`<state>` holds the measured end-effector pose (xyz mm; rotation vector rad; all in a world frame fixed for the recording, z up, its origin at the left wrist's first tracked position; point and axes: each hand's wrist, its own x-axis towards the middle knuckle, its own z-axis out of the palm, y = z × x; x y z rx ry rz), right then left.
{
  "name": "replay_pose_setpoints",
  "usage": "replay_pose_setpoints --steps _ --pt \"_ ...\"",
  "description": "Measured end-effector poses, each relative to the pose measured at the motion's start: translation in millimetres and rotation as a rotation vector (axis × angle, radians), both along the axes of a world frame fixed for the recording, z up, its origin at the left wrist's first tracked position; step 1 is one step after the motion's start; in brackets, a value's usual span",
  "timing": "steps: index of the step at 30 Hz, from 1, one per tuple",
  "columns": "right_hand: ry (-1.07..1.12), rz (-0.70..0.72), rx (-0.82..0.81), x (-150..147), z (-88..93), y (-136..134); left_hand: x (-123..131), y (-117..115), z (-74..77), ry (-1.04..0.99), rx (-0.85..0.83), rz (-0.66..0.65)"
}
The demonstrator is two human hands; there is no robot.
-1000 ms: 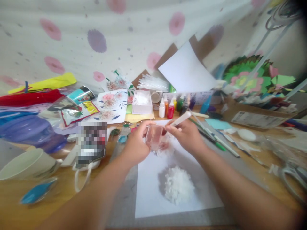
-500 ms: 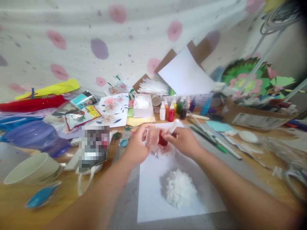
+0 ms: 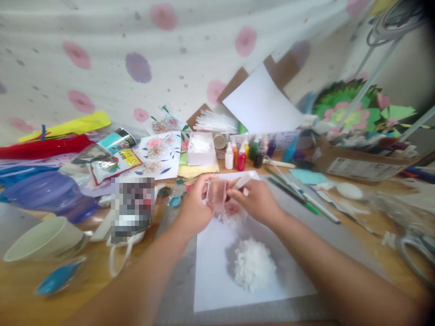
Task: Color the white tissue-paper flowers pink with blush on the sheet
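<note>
My left hand [image 3: 195,208] grips a small clear square container [image 3: 216,194] with a pinkish tint, tilted over the paper. Close beside it, my right hand [image 3: 256,199] pinches a slim tool with a white handle [image 3: 243,180]; its lower end is hidden behind the fingers and container. Below both hands lies a pile of white petal-like flakes stained reddish [image 3: 231,212]. Nearer to me, a second, plain white fluffy pile [image 3: 254,265] sits on the white sheet of paper [image 3: 212,280].
Small paint bottles [image 3: 241,157] stand behind my hands, beside a white box [image 3: 201,149]. Pens [image 3: 299,194] lie to the right, with scissors [image 3: 416,258] farther out. At left are a pale green cup [image 3: 44,240], a purple bowl [image 3: 50,194] and a blurred-out device [image 3: 132,208].
The dark red patch seen between my hands is no longer visible. My right hand's tool has tilted lower, and the container has turned slightly. The view has shifted a little.
</note>
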<state>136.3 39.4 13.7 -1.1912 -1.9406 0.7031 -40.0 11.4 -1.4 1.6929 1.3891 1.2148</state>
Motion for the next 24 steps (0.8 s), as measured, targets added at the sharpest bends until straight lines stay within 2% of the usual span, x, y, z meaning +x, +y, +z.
replay_pose_setpoints --steps 2,6,8,11,16,20,24 --pt "-0.088 0.019 -0.029 0.9 0.4 1.5 0.4 0.5 0.6 0.005 -0.010 0.040" --pt "0.094 -0.090 -0.023 2.3 2.2 2.4 2.0 0.7 3.3 0.009 -0.014 0.059" --pt "0.070 -0.040 -0.008 1.3 1.5 1.4 2.5 0.5 3.8 0.003 -0.010 0.044" --pt "-0.097 0.108 0.007 -0.3 -0.6 -0.5 2.0 0.6 3.0 -0.021 -0.011 0.048" --pt "0.039 -0.032 0.078 -0.7 -0.9 -2.1 1.7 -0.1 3.2 -0.041 -0.031 0.010" --pt "-0.081 0.130 0.077 0.2 0.5 -0.3 2.1 -0.5 4.5 -0.044 -0.050 0.036" --pt "0.032 -0.033 0.001 1.9 1.5 2.5 3.1 -1.2 5.3 -0.034 -0.025 0.020"
